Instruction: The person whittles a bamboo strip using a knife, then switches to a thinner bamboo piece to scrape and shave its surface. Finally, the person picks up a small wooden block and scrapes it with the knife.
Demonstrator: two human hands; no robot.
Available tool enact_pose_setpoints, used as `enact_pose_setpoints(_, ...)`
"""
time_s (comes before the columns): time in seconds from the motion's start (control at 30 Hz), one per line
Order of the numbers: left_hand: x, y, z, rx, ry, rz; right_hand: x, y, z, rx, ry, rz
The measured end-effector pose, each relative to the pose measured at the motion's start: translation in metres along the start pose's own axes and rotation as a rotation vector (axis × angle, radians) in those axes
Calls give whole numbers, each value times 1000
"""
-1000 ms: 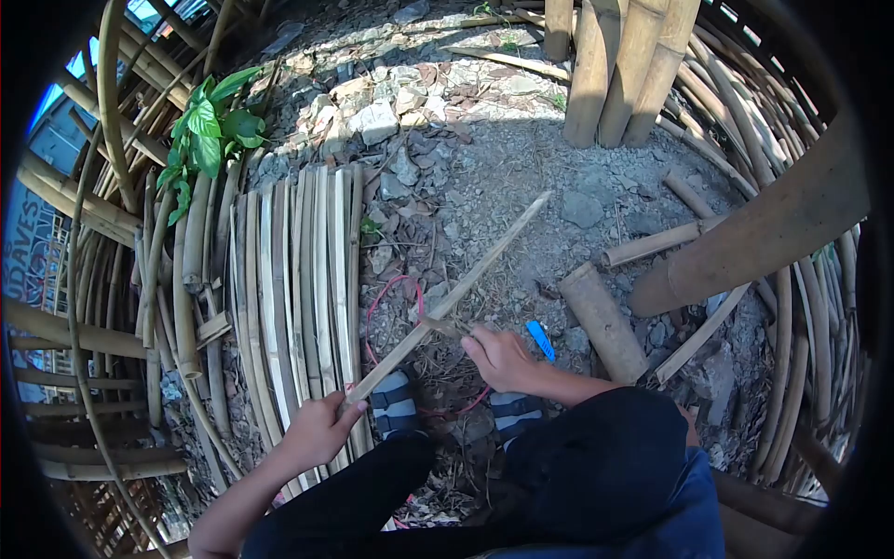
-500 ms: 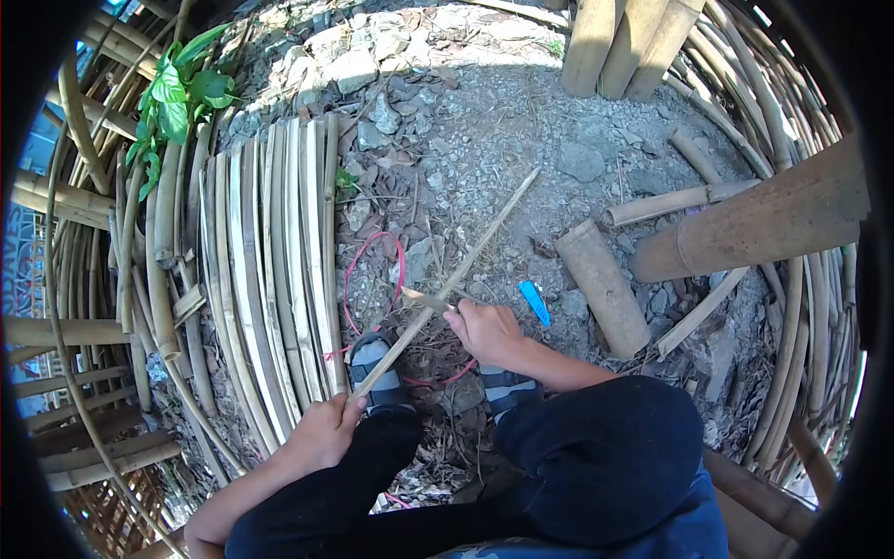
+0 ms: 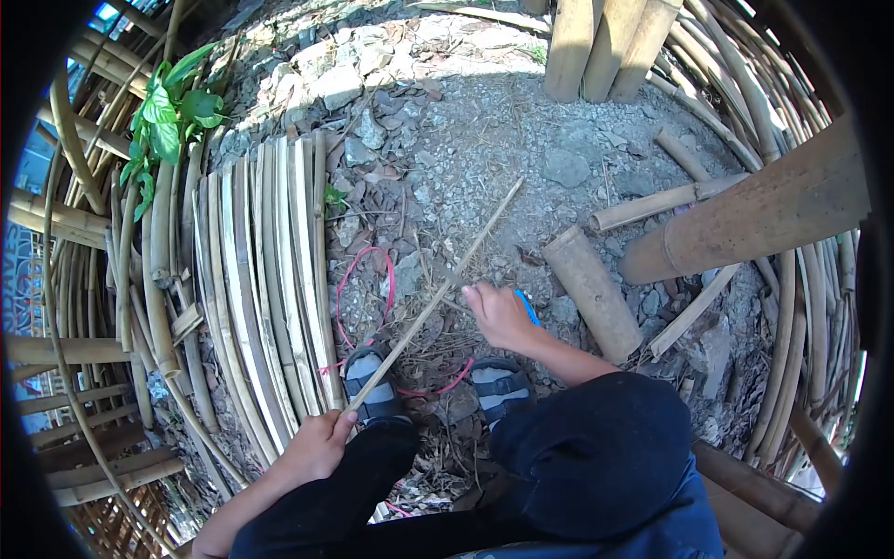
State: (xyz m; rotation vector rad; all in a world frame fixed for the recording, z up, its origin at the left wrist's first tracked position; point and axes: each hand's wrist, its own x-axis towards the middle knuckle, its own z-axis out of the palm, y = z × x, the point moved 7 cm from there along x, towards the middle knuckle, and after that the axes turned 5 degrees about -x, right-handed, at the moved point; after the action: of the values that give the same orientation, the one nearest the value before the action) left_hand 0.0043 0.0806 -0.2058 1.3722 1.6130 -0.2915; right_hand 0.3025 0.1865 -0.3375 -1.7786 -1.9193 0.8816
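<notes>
A long thin bamboo strip [image 3: 410, 333] slants up and away from my left hand [image 3: 315, 449], whose fingers are closed around its near end. My right hand [image 3: 505, 318] is closed around a knife [image 3: 455, 306], mostly hidden by the fist. The bit of blade that shows points left and overlaps the strip's middle in this view. Under the strip, my sandalled feet [image 3: 372, 380] rest on the ground. A pink cord [image 3: 342, 289] loops beside them. Just behind my right wrist, a bright blue object [image 3: 529, 307] is partly covered.
A row of split bamboo strips [image 3: 265, 279] lies on the left. To the right are a short bamboo section [image 3: 593, 293] and a thick bamboo pole [image 3: 745, 219]. Upright bamboo posts [image 3: 610, 51] stand at the back, and a leafy plant [image 3: 168, 116] grows at the left.
My right hand has moved right and slightly up along the strip, and the knife blade shows less. The strip has shifted slightly left. My left hand keeps its hold.
</notes>
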Motion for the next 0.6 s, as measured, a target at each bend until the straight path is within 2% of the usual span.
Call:
enact_pose_setpoints(0.03,2,0,0,0,-3,-4,-14,-25,7,42,-22,-111)
enact_pose_setpoints(0.1,2,-5,2,-62,-46,-41,-33,-55,20,40,-155,-202)
enact_pose_setpoints(0.23,2,-8,2,-67,-55,-44,-25,-50,24,8,-178,-231)
enact_pose_setpoints(0.3,-1,-6,2,-66,-61,-39,-2,-11,13,-26,-51,-63)
enact_pose_setpoints(0.37,0,-6,2,-61,-55,-37,19,35,7,-71,-18,61)
enact_pose_setpoints(0.47,1,-6,3,-69,-59,-35,28,39,-8,-43,-5,74)
enact_pose_setpoints(0.5,0,-7,3,-78,-63,-39,21,29,-9,-42,-6,75)
enact_pose_setpoints(0.6,2,-10,3,-62,-60,-47,-15,-44,4,53,-112,-165)
